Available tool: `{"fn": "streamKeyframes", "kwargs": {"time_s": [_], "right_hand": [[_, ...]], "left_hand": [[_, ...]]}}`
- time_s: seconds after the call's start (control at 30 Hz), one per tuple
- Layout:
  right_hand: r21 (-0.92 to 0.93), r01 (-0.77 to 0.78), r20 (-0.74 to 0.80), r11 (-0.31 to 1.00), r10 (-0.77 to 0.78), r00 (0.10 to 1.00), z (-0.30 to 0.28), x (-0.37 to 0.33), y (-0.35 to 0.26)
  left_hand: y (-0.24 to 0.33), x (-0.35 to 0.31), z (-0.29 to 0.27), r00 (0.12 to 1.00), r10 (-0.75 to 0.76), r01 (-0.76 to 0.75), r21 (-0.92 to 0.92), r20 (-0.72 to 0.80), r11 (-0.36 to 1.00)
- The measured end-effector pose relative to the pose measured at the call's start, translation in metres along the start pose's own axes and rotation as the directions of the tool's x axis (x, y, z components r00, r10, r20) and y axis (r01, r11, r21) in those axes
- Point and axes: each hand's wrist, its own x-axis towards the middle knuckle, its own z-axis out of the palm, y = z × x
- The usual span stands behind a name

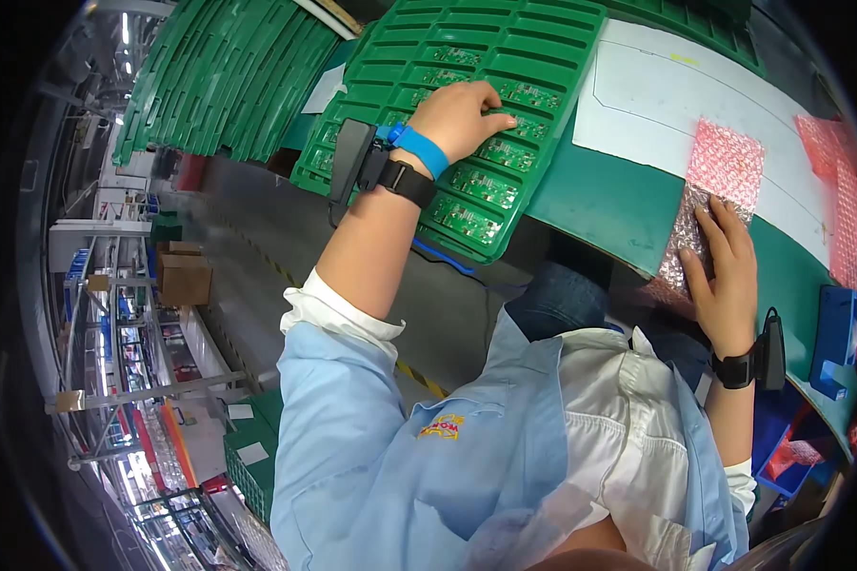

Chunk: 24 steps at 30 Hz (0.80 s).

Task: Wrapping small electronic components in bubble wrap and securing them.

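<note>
My left hand (455, 120) reaches over a green slotted tray (390, 67). Its thumb and forefinger are apart, close to one of the green circuit boards (531, 126); the other fingers are mostly hidden. Several more boards, such as the circuit board at the tray's near end (468, 221), lie in the slots. On the right, my right hand (728, 271) rests on a strip of bubble wrap (681, 243) at the bench's near edge, fingers stretched and thumb spread. The strip's far part is pink, and its near part looks greyish and clear.
Stacked green trays (229, 76) stand at the far left. A white sheet (652, 90) covers part of the green bench top (581, 190). More pink bubble wrap (838, 171) lies at the right, beyond a blue holder (833, 343). A blue bin (781, 462) sits below the bench edge.
</note>
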Motion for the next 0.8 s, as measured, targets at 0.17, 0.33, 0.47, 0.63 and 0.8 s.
{"fn": "streamKeyframes", "kwargs": {"time_s": [0.17,0.33,0.47,0.63,0.8], "right_hand": [[-0.008,-0.005,-0.010,1.000,0.005,1.000,-0.001,0.001,0.000],[-0.009,0.007,-0.017,1.000,-0.007,1.000,0.001,0.001,0.001],[0.004,0.006,-0.023,1.000,-0.006,1.000,0.000,0.000,0.000],[0.002,0.004,-0.023,1.000,-0.004,1.000,0.003,-0.001,0.002],[-0.017,-0.004,-0.016,1.000,0.004,1.000,0.000,0.000,0.000]], "left_hand": [[0.006,0.007,-0.002,0.989,-0.134,0.138,-0.069,0.062,0.988],[-0.007,0.012,-0.009,0.995,-0.078,0.099,-0.608,0.060,0.788],[-0.007,0.027,-0.012,0.994,-0.105,0.102,-0.618,0.032,0.780],[0.016,0.043,-0.001,0.982,-0.160,0.179,-0.225,0.101,0.958],[0.013,0.048,0.016,0.990,-0.128,0.142,-0.365,0.063,0.920]]}}
